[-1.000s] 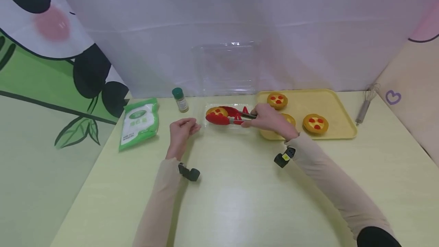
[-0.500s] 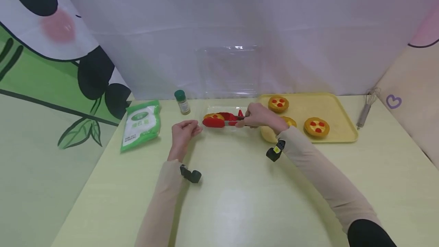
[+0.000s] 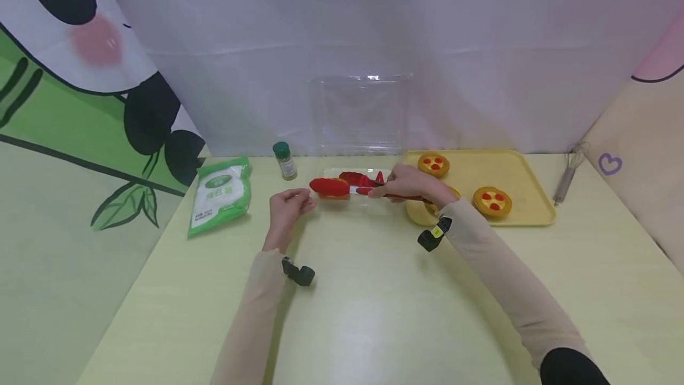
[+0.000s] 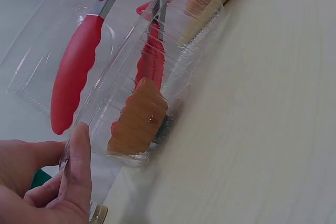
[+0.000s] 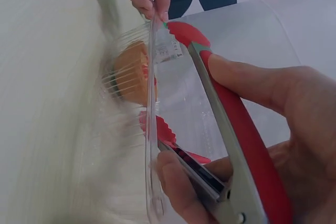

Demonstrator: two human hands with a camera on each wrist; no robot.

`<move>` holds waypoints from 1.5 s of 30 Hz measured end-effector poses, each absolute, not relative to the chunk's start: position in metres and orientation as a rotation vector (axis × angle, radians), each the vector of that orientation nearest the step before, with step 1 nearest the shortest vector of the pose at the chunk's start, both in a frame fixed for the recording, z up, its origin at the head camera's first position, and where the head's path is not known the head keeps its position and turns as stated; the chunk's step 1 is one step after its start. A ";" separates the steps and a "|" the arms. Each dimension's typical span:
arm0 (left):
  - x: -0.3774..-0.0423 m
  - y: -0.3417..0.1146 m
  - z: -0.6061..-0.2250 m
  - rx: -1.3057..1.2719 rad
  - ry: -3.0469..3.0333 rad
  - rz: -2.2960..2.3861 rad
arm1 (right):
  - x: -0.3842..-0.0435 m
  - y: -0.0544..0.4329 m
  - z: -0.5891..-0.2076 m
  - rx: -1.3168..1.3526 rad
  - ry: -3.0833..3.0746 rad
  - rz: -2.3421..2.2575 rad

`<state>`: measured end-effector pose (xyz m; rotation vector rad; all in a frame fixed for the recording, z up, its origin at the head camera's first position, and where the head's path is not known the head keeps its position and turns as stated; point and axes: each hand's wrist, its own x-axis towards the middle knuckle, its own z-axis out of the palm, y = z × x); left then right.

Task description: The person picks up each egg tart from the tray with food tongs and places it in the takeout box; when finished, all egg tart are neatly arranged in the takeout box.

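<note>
My left hand (image 3: 287,212) pinches the rim of a clear plastic clamshell box (image 4: 194,72) at its left end. The right hand (image 3: 411,183) grips red-tipped metal tongs (image 3: 330,187) whose two arms stand spread apart. One tong head is higher, at the near rim; the other dips into the box. A small round pizza-like tart (image 4: 137,119) lies in the left end of the box, apart from the upper tong head; whether it touches the lower one I cannot tell. In the head view the upper tong head largely hides this tart.
A yellow tray (image 3: 521,189) at right bears more tarts, among them a front tart (image 3: 492,202) and a back tart (image 3: 433,164). Beyond it lies a whisk (image 3: 569,174). The box's clear lid (image 3: 363,114) stands raised behind. A green-capped jar (image 3: 285,162) and green-white bag (image 3: 221,196) are left.
The tongs have moved a little left, and their heads have spread apart, letting go of the tart in the box. My left hand keeps its place at the box's end.
</note>
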<state>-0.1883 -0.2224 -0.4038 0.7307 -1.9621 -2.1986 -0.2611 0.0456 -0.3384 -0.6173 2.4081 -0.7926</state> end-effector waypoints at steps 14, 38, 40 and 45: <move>-0.190 -0.225 -0.408 0.711 -1.942 -2.225 | -0.235 0.091 -0.347 -0.541 2.586 -0.976; -0.192 -0.231 -0.408 0.690 -1.952 -2.233 | -0.176 0.195 -0.368 -0.375 2.827 -1.046; -0.192 -0.231 -0.408 0.690 -1.962 -2.224 | -0.175 0.203 -0.368 -0.349 2.843 -1.028; -0.194 -0.229 -0.409 0.688 -1.967 -2.225 | -0.169 0.224 -0.370 -0.304 2.861 -1.021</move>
